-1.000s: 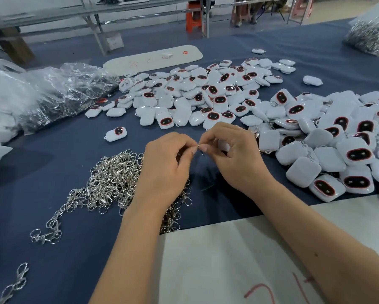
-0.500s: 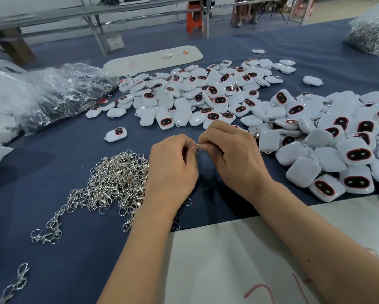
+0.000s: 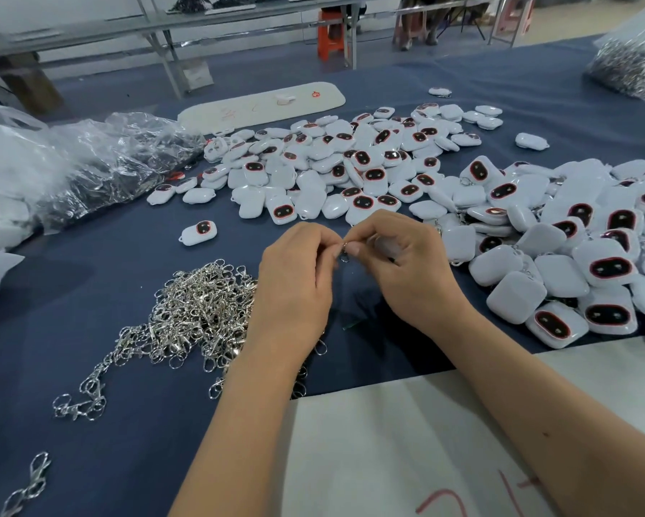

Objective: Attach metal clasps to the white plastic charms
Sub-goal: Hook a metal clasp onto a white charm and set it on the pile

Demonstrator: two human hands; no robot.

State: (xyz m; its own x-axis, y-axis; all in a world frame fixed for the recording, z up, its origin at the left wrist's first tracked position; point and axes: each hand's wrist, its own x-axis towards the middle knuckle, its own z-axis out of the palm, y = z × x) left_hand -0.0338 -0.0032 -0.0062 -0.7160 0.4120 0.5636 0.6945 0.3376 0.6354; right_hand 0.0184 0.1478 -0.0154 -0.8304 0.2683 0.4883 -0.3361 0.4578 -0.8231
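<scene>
two hands joining a clasp to a charm over a blue table

the blue table [image 3: 89, 278] carries two wide heaps of white charms [image 3: 351, 169], too many to count, and one pile of clasps [image 3: 198, 311] by the left hand [image 3: 295, 285], within easy reach. the right hand [image 3: 407, 270] curls round one charm [image 3: 386, 246], mostly hidden. both pinch one small clasp [image 3: 345, 251] between fingertips, held close for threading.
</scene>
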